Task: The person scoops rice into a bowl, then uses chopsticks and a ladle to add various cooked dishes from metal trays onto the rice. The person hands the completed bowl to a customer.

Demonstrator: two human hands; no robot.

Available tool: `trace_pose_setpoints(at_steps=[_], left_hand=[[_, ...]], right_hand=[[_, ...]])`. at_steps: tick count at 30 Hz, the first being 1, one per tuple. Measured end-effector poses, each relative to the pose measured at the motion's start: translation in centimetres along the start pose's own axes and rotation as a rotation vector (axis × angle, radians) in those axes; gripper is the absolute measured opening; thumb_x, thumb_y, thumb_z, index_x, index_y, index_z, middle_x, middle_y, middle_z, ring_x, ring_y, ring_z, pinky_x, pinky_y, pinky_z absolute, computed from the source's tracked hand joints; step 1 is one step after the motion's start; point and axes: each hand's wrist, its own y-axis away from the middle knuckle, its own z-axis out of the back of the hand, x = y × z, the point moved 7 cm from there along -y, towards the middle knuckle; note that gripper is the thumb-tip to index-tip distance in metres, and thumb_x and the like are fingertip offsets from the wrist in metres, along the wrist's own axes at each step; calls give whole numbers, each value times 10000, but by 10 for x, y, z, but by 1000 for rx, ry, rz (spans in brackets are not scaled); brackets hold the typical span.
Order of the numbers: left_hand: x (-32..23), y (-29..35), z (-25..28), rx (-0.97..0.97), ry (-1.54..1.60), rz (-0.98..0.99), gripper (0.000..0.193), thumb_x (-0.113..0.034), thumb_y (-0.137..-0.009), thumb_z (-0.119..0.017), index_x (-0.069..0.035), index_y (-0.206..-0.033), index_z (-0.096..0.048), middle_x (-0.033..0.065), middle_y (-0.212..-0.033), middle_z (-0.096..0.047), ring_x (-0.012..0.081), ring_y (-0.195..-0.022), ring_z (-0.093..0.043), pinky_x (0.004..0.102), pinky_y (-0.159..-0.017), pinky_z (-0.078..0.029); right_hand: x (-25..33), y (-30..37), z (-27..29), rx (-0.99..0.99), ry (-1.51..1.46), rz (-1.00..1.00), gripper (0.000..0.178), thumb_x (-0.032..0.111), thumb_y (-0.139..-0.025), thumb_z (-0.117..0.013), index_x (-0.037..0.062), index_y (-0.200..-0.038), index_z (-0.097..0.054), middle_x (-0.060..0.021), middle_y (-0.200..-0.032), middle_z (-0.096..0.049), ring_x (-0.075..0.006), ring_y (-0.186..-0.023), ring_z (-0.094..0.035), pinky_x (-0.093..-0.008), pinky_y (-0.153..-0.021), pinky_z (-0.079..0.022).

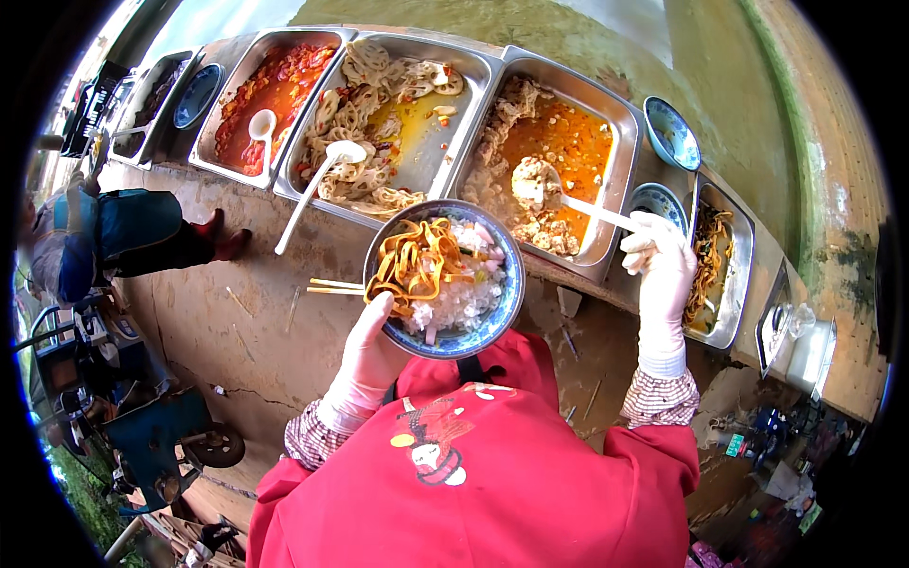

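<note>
While our left hand (367, 358) bears the blue-patterned bowl (514, 298) in front of the red apron (549, 464), our right hand (660, 270) works a white spoon (595, 211) in the tray (626, 156) of orange sauce. We judge the step in hand to be scooping: lumps load the spoon's head, and rice and noodles already lie in the bowl. The next move seems to call for a level lift, with bowl and spoon brought together. Our left grip is closed on the bowl, thumb at the rim, other fingers hidden; our right grip is pinched around the spoon's handle. Chopsticks (334, 287) stick out past the bowl's left side; we cannot tell what holds them.

Metal trays line the brown worktop (772, 248), the red dish (284, 90) and the pale slices (374, 64) each with a spoon. Across cracked ground (256, 350), a person (142, 227) in dark red boots stands near a wheeled machine (161, 440).
</note>
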Motion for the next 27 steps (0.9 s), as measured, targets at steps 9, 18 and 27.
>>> trace_pose_setpoints(at_steps=[9,18,27], left_hand=[[11,-18,-20,139,105,-9,484,-353,-927,-525,-101,-1332,-444,62,-1277,-531,212,-1059,-535,341,-707,-496],[15,-13,-26,125,257,51,544,-325,-913,-556,-96,-1376,-386,92,-1341,-481,234,-1131,-512,353,-774,-492],[17,-12,-25,177,196,10,509,-353,-921,-529,-112,-1356,-422,72,-1291,-522,219,-1080,-544,329,-694,-523]], right_hand=[[66,49,-26,201,59,118,277,67,-915,-410,-90,-992,-625,-145,-707,-666,-142,-509,-598,-208,-492,-470],[98,82,-55,401,561,805,193,-63,-693,-629,14,-861,-686,-59,-704,-645,-171,-574,-612,-273,-539,-471],[101,84,-41,320,468,804,109,15,-712,-654,20,-820,-669,-63,-707,-647,-182,-575,-609,-285,-521,-466]])
